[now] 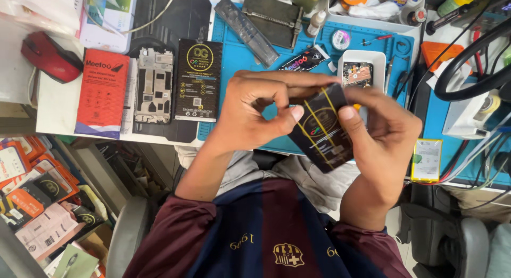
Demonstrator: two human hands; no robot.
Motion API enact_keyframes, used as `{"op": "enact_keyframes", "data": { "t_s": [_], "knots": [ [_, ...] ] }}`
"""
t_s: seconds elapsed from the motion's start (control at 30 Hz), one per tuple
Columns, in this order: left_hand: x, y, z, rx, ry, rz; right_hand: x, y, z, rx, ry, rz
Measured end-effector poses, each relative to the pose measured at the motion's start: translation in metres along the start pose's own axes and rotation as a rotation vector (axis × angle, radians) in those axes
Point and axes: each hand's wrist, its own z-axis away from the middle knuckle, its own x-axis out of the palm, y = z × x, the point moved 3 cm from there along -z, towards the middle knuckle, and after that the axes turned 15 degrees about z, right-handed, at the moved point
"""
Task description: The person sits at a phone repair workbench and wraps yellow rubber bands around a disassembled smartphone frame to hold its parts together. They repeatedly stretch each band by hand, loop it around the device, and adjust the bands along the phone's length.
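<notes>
Above a cluttered desk with a blue mat (pixel 250 62), where a white tray (pixel 362 59) holds a small board (pixel 357 74), both hands, left (pixel 255 110) and right (pixel 380 123), pinch a black packet (pixel 322 130).

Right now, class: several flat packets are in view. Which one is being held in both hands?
The black packet with yellow stripes, gripped between left hand and right hand; the red packet and the other black packet lie on the desk.

head cam, looking straight down, close over desk (pixel 58 105)
</notes>
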Motion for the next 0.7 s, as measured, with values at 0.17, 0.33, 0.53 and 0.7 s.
{"op": "enact_keyframes", "data": {
  "t_s": [0.17, 0.33, 0.53, 0.7],
  "knots": [
    [-0.008, 0.007, -0.007, -0.016, -0.076, -0.081, 0.005, 0.021, 0.013, -0.011, -0.017, -0.108],
    [-0.006, 0.011, -0.006, 0.139, 0.023, -0.243, 0.012, 0.010, 0.022, -0.073, 0.189, 0.171],
    [-0.001, -0.024, 0.028, 0.002, 0.298, 0.061, 0.034, -0.001, 0.024, -0.177, 0.333, 0.204],
    [-0.025, -0.077, 0.094, -0.231, 0.431, 0.653, 0.081, -0.004, 0.028, -0.148, 0.232, 0.042]
  ]
}}
